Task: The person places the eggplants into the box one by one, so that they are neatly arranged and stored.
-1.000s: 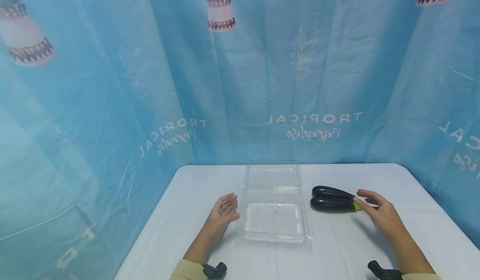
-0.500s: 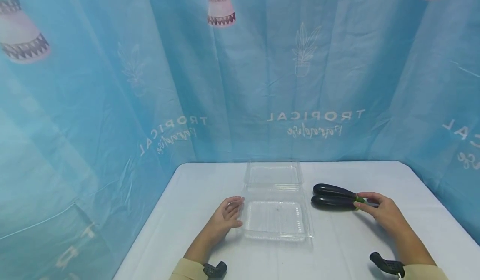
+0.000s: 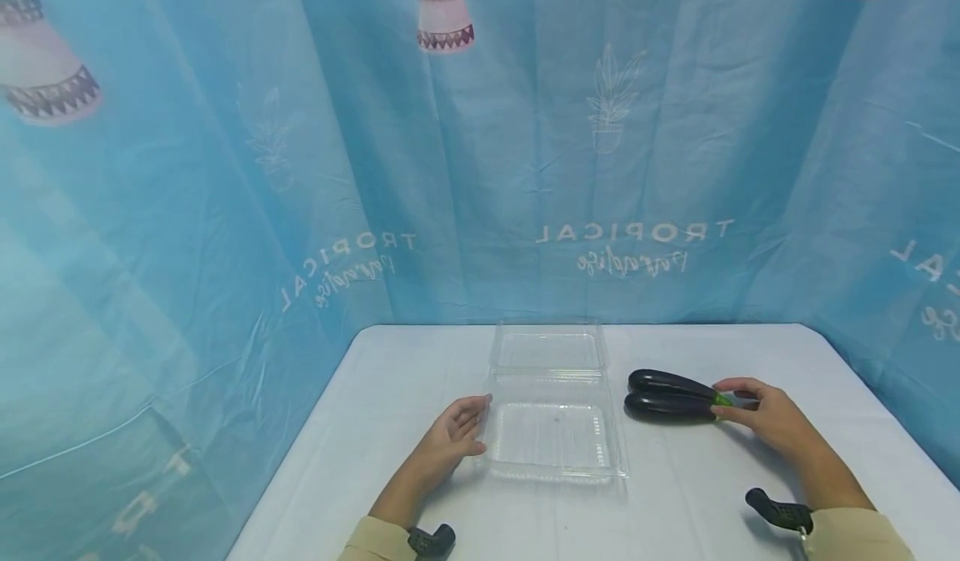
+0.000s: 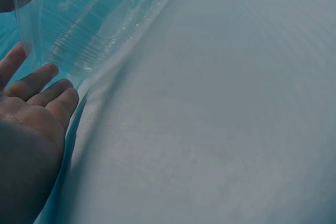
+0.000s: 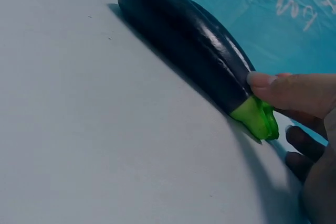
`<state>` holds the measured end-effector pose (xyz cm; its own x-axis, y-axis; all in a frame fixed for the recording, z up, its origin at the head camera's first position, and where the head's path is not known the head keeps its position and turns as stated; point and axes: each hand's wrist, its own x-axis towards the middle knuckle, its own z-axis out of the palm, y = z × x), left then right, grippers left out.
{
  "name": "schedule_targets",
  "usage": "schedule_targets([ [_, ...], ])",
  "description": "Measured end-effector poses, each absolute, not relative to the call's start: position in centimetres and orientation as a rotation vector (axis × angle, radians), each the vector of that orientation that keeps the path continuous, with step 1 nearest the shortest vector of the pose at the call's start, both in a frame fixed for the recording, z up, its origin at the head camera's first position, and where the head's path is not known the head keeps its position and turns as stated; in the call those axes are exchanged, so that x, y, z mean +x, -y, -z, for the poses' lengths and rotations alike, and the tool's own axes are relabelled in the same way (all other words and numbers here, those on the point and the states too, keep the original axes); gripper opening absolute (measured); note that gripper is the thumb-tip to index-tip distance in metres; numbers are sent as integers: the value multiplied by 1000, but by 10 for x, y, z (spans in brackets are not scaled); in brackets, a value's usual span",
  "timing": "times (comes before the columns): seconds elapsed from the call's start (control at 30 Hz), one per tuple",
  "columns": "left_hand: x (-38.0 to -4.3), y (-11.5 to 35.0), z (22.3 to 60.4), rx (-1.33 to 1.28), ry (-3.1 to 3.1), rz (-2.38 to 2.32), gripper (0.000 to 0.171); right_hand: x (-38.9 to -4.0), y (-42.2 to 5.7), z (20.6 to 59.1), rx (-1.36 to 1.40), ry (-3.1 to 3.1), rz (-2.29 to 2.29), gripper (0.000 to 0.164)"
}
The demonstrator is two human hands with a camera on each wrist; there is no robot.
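White table (image 3: 420,365), open clear container (image 3: 551,440), left fingers (image 4: 34,82) loose alongside, right fingers (image 5: 294,92) around eggplants (image 5: 184,43).

Blue curtains (image 3: 487,161) hang behind and on both sides of a white table (image 3: 420,365) with rounded far corners. Printed on them are pink pots (image 3: 446,17), white plant outlines (image 3: 613,98) and mirrored "TROPICAL" lettering (image 3: 634,232); the left side looks palest.

on the table (image 3: 570,528), the container (image 3: 551,438) lies left of two side-by-side eggplants (image 3: 670,406).
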<state>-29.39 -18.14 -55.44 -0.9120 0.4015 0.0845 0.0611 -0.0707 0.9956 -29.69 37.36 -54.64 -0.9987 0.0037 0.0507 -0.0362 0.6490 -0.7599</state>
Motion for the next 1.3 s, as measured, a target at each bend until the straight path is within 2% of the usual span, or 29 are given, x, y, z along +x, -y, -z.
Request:
schedule_targets([
  [0.83, -294, 180, 554, 509, -1958, -2079, 84, -296, -373, 548, 137, 2840, -1236, 42],
  [1.3, -292, 180, 552, 526, -1949, -2082, 84, -291, -364, 550, 125, 2822, -1168, 44],
])
